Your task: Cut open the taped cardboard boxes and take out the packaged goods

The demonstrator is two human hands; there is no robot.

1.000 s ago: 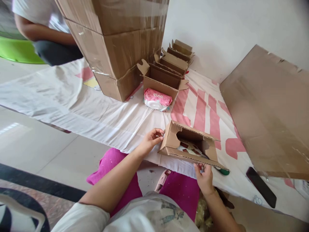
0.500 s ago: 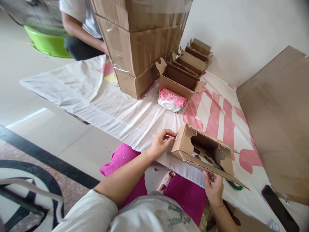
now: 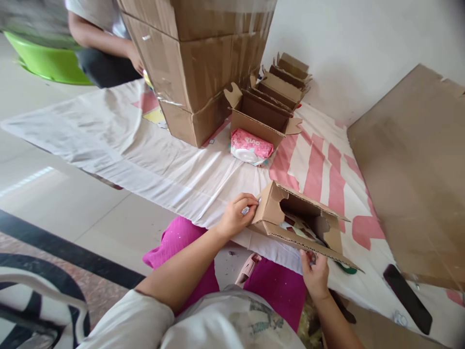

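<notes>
An open cardboard box (image 3: pixel 262 209) lies at the edge of the cloth in front of me, its flaps raised, with patterned pale and brown items (image 3: pixel 300 227) inside. My left hand (image 3: pixel 238 215) is at its left end, fingers curled and fingertips against the cardboard. A small pale, shiny piece shows by those fingers; what it is I cannot tell. My right hand (image 3: pixel 315 274) grips the near side of the box from below, thumb near the long flap's edge. Part of a green ring-shaped thing (image 3: pixel 347 268) shows beneath the box's right end.
Beyond the box sits a pink wipes pack (image 3: pixel 251 147), against a row of open cardboard boxes (image 3: pixel 256 123). A tall stack of cartons (image 3: pixel 203 72) stands behind left, a co-worker's arm (image 3: pixel 105 41) beside it. At right are a phone (image 3: pixel 407 298) and large cardboard sheet (image 3: pixel 410 179).
The view has shifted slightly, so most things sit further left. My left fingers have closed in against the box end. The co-worker's hand now shows beside the cartons, with something yellow at it.
</notes>
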